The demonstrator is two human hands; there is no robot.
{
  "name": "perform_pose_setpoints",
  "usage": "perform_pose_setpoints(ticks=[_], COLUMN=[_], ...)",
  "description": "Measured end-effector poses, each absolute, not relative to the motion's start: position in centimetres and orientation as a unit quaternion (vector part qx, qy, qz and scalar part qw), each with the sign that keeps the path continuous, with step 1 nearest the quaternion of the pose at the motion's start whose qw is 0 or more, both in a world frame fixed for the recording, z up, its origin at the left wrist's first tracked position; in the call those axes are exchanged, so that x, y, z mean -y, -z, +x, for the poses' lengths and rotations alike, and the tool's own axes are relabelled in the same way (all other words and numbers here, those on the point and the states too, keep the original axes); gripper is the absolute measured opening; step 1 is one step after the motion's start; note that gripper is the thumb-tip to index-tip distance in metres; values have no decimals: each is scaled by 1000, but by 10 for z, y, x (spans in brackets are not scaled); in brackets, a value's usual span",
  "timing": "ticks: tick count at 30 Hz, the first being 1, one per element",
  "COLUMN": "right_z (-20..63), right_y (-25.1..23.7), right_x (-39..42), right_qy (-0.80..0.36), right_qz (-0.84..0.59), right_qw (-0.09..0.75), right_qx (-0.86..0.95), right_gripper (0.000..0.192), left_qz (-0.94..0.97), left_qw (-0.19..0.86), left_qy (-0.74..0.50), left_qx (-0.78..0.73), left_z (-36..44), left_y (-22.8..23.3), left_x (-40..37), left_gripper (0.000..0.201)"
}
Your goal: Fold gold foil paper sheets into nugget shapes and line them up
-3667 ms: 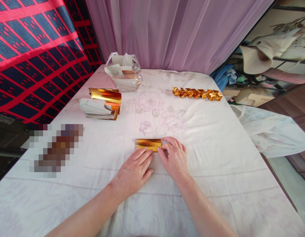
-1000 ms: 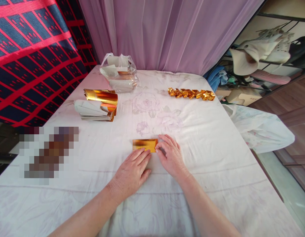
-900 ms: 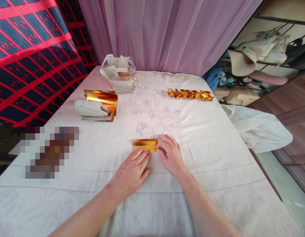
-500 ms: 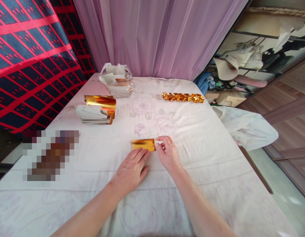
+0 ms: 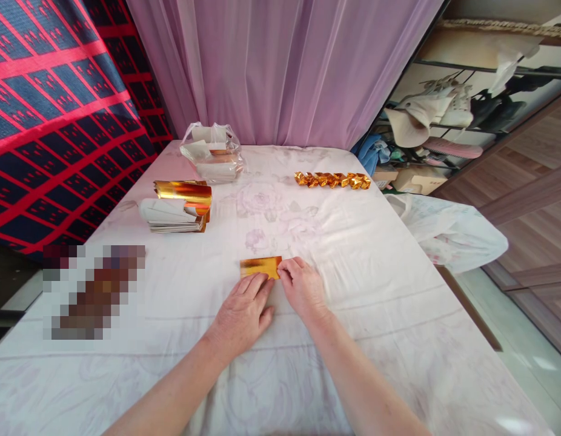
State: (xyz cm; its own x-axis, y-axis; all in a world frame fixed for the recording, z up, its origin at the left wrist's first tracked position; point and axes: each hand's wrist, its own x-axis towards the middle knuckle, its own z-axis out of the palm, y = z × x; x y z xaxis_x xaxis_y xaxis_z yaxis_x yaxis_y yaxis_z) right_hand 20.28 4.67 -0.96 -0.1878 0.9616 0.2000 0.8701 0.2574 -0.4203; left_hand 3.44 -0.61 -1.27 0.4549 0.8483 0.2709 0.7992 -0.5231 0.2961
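A small rectangle of gold foil paper (image 5: pixel 260 266) lies flat on the cloth-covered table (image 5: pixel 371 266) in front of me. My left hand (image 5: pixel 244 306) rests on its near edge, fingers stretched out and pressing it down. At the right end of the paper, my right hand (image 5: pixel 303 284) has its thumb and fingers pinched together on the edge. The fingers of that hand hide this end of the sheet.
At the back left are a stack of gold and white paper (image 5: pixel 180 209) and a clear plastic bag (image 5: pixel 212 151) of paper sheets. A row of folded gold foil pieces (image 5: pixel 332 180) lies at the back right. A white bag (image 5: pixel 462 233) hangs beyond the right edge.
My right hand has moved slightly left, and the pale flap at the paper's right end no longer shows. My left hand stays on the paper. The view has shifted a little.
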Motion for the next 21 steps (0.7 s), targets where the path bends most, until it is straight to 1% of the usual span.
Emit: perform_pose_setpoints(ticks=[9, 16, 21], right_z=[203, 203, 203], right_y=[10, 10, 10], right_x=[-47, -47, -47], right_qy=[-116, -116, -122], right_qz=[-603, -604, -604], right_qw=[215, 217, 216], right_qx=[760, 758, 758], right_gripper=[10, 10, 11], left_qz=[850, 845, 846], left_qw=[18, 31, 13], left_qy=[-177, -180, -178], left_qx=[-495, -502, -503], left_z=[26, 19, 15], left_y=[9, 9, 10], left_x=[11, 13, 15], left_gripper=[43, 43, 43])
